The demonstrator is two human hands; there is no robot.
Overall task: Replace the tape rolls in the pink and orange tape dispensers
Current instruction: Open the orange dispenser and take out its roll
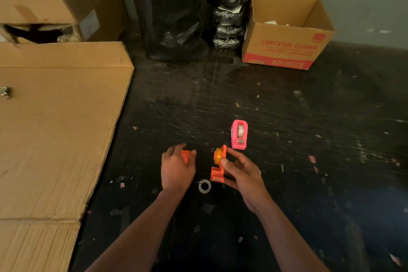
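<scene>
Head view: orange dispenser upright lengthwise.

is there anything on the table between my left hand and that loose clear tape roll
Nothing visible. The small clear tape roll lies on bare black tabletop just right of the left hand, which is closed on an orange plastic piece.

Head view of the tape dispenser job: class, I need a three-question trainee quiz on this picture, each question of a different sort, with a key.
1. True or false: the pink dispenser is held in the left hand.
2. What does the right hand hold? A) the open orange dispenser B) the cardboard box C) the empty tape core
3. Fill in: the empty tape core lies on the dark surface between the two ____.

Key
1. False; it stands alone on the surface with a roll inside.
2. A.
3. Hands.
</scene>
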